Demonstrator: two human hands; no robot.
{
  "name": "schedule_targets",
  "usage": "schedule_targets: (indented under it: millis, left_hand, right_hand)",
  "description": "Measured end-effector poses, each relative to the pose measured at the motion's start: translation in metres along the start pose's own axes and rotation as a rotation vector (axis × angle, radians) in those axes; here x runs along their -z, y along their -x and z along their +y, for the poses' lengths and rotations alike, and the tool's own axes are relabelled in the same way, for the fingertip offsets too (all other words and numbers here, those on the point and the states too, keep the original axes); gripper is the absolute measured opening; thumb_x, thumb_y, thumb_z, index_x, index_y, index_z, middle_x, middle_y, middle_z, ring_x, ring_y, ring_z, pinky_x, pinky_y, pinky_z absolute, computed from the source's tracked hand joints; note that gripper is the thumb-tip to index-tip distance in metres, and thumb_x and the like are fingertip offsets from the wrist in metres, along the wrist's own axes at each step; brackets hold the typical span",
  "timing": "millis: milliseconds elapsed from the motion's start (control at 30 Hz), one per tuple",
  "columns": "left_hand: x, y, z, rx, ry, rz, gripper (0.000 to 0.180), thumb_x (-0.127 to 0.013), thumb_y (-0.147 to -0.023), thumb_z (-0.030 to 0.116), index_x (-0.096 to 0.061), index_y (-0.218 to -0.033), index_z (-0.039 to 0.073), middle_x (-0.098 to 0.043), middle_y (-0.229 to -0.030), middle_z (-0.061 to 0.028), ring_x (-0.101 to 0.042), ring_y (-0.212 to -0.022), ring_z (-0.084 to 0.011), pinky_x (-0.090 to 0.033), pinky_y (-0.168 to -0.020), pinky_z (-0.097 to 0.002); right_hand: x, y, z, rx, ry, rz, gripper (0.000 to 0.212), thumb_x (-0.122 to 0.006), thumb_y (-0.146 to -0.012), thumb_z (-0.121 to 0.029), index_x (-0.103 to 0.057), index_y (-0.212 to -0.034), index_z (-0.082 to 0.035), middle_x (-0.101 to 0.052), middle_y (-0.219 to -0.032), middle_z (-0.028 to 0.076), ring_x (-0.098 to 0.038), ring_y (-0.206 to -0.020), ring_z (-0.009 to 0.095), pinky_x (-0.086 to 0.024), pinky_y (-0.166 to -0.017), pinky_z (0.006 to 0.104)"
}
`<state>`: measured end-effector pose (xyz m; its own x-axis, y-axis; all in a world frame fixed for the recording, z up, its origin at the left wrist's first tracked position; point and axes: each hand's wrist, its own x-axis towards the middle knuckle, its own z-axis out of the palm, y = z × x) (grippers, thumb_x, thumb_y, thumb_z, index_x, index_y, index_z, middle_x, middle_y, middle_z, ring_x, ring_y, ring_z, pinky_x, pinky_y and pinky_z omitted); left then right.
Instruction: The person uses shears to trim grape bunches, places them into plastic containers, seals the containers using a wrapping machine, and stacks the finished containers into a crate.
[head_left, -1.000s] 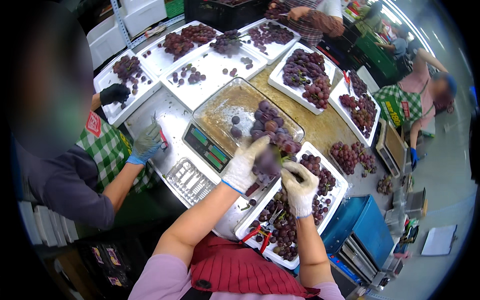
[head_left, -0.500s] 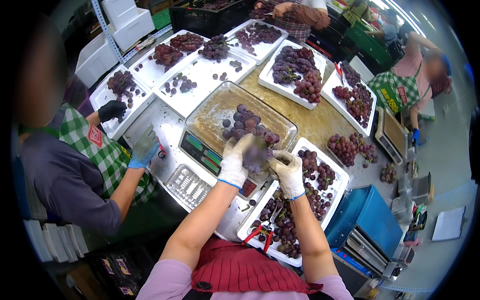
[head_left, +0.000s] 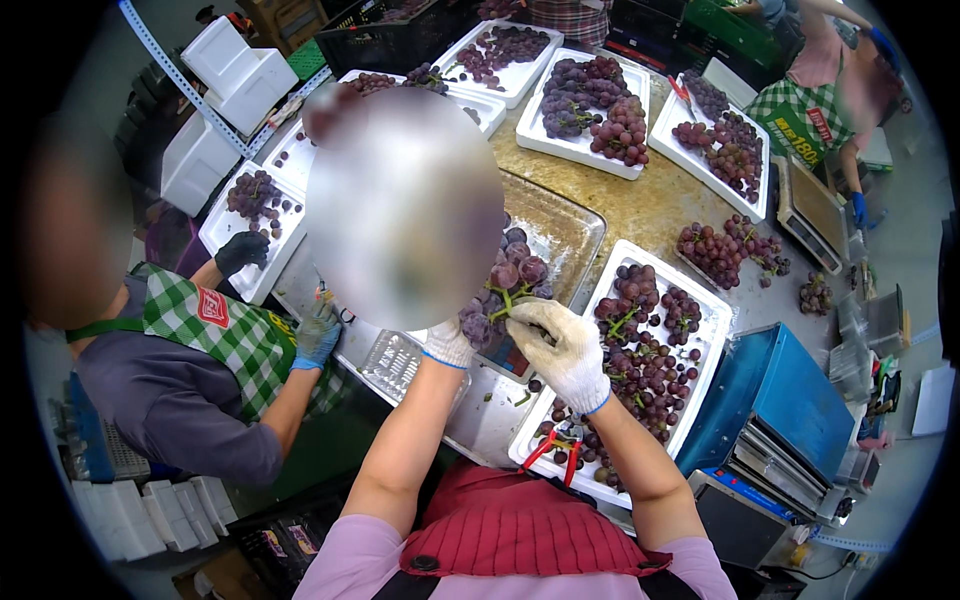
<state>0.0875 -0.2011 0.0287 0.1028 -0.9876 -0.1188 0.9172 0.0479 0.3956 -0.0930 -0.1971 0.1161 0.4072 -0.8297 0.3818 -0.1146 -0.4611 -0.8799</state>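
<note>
My left hand (head_left: 450, 343), in a white glove, is under a bunch of purple grapes (head_left: 513, 272) raised over the scale. A large blurred patch hides most of its fingers and part of the bunch. The right hand (head_left: 563, 350), gloved too, is closed, its thumb and fingertips pinching the bunch's green stem. Below the grapes lies the scale's metal pan (head_left: 582, 232). Close to my right forearm, a white foam tray (head_left: 712, 345) holds loose grapes and small bunches (head_left: 650, 375). Red-handled shears (head_left: 556, 452) rest across its near end.
A co-worker in a green checked apron (head_left: 205, 335) stands at left, near a clear plastic box (head_left: 388, 362). More grape trays (head_left: 625, 168) line the far side. Blue binders (head_left: 775, 400) stand at right, with another scale (head_left: 812, 215) beyond. Another person (head_left: 815, 110) is at far right.
The view has shifted, and a blurred patch now covers much of my left hand. My right hand stays at the bunch, whose green stem now shows at its fingertips.
</note>
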Motion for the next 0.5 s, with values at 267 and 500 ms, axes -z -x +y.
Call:
schedule_targets:
  millis: [267,500]
  left_hand:
    - [-0.020,0.012,0.003,0.045,0.029,-0.056,0.050,-0.065,-0.089,0.026,-0.051,-0.131,0.003,-0.060,-0.126,-0.0127,-0.058,-0.116,-0.0292,-0.044,-0.105,-0.0458]
    - [-0.026,0.011,0.000,0.062,-0.029,-0.059,0.060,-0.061,-0.089,0.037,-0.043,-0.138,0.006,-0.052,-0.134,-0.0172,-0.052,-0.122,-0.0346,-0.042,-0.107,-0.0506]
  right_hand:
    - [0.025,0.004,-0.001,-0.138,-0.066,0.179,0.014,-0.068,-0.084,0.000,-0.069,-0.098,0.000,-0.070,-0.094,0.007,-0.060,-0.077,0.007,-0.050,-0.070,0.0216]
    - [0.026,-0.002,-0.002,0.374,0.351,0.051,0.026,-0.072,-0.075,0.001,-0.068,-0.100,-0.005,-0.068,-0.090,0.011,-0.066,-0.077,0.026,-0.054,-0.068,0.0327]
